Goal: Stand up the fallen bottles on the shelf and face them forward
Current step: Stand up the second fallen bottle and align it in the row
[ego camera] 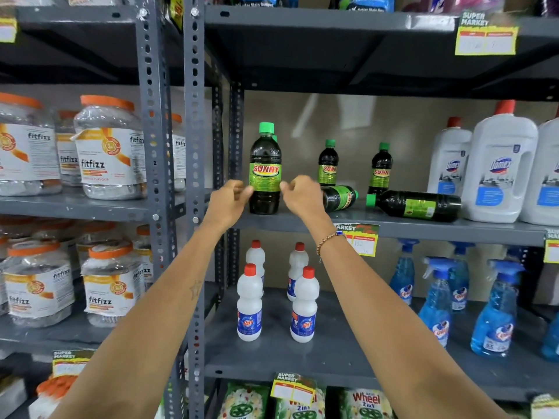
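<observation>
Grey slotted-steel racking fills the view, and the middle shelf [393, 226] at the centre carries the dark bottles with green caps. Nearest, both forearms reach up from six o'clock. The left hand [228, 199] and right hand [302, 193] sit either side of the front upright bottle [265, 173], whose SUNNY label faces out. Their fingers are loosely curled and parted, just beside the label; whether a fingertip touches it I cannot tell, but neither hand is closed around the bottle.

Toward three o'clock from the right hand lie the two bottles not yet stood up. The near fallen bottle [340, 197] sits just beyond the right knuckles, cap pointing to three o'clock. The far fallen bottle [417, 205] lies further along the same line, its long axis running nine to three, cap toward nine o'clock and base touching or nearly touching a white Domex jug [499, 167]. Behind them, two rear bottles [328, 163] stand upright against the back wall.

The right hand is clearly the nearer one to both, so the next reach probably falls to it, going sideways along the shelf rather than deeper.
</observation>
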Motion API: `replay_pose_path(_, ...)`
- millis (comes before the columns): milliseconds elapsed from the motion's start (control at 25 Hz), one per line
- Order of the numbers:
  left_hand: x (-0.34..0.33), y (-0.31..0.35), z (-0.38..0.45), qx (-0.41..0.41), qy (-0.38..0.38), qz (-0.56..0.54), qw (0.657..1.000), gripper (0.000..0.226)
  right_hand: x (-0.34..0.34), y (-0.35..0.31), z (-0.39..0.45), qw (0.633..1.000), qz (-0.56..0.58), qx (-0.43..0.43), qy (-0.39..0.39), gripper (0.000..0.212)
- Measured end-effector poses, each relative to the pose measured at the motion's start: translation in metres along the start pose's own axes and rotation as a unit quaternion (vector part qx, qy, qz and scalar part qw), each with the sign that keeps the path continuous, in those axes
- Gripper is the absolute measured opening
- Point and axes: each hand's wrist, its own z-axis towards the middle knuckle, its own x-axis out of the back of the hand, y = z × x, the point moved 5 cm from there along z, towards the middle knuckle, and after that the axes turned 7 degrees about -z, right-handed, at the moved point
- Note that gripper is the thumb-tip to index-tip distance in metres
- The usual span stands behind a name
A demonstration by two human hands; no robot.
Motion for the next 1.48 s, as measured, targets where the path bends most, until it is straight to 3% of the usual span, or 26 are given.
replay_pose_path(80, 0.005, 0.011, -0.020, -0.099, 0.145, -0.015, 0.984, 0.033, 0.029, 0.007, 0.001, 0.990, -0.057, -0.026, 0.128, 0.047)
replay_pose_path(160, -0.013, 0.026, -0.042, -0.203, 0.187, 0.008, 0.961, 0.028, 0.041, 0.024, 0.007, 0.979, -0.095, -0.105, 0.147, 0.066)
replay_pose_path(280, -0.069, 0.047, -0.060, -0.274, 0.095, 0.095, 0.952, 0.034, 0.030, 0.052, 0.016, 0.972, -0.090, -0.216, 0.023, 0.080)
replay_pose_path(480, -0.124, 0.035, -0.059, -0.239, 0.063, 0.276, 0.929, 0.049, 0.036, 0.067, 0.022, 0.979, -0.008, -0.202, -0.038, 0.080)
replay_pose_path(600, -0.133, 0.027, -0.060, -0.236, 0.064, 0.317, 0.916, 0.048, 0.061, 0.082, 0.022, 0.965, -0.027, -0.219, -0.143, 0.091)
replay_pose_path(640, -0.132, 0.026, -0.058, -0.236, 0.070, 0.322, 0.914, 0.047, 0.071, 0.085, 0.023, 0.958, -0.058, -0.216, -0.177, 0.088)
replay_pose_path(760, -0.134, 0.027, -0.056, -0.231, 0.088, 0.320, 0.915, 0.044, 0.088, 0.084, 0.033, 0.947, -0.178, -0.150, -0.220, 0.033)
replay_pose_path(840, -0.135, 0.026, -0.056, -0.230, 0.097, 0.314, 0.916, 0.042, 0.085, 0.076, 0.041, 0.938, -0.250, -0.106, -0.213, 0.027)
replay_pose_path(960, -0.138, 0.025, -0.057, -0.236, 0.105, 0.319, 0.912, 0.040, 0.069, 0.071, 0.049, 0.932, -0.320, -0.080, -0.151, 0.040)
replay_pose_path(1120, -0.136, 0.023, -0.056, -0.252, 0.115, 0.329, 0.903, 0.038, 0.040, 0.079, 0.055, 0.914, -0.366, -0.081, -0.153, 0.037)
replay_pose_path(1240, -0.137, 0.022, -0.056, -0.247, 0.124, 0.339, 0.899, 0.042, 0.037, 0.086, 0.059, 0.936, -0.301, -0.120, -0.135, 0.045)
replay_pose_path(1320, -0.139, 0.022, -0.057, -0.237, 0.131, 0.352, 0.896, 0.045, 0.040, 0.089, 0.063, 0.953, -0.262, -0.096, -0.118, 0.044)
replay_pose_path(1480, -0.139, 0.024, -0.058, -0.232, 0.144, 0.368, 0.889, 0.048, 0.049, 0.089, 0.056, 0.993, -0.098, -0.059, -0.001, 0.062)
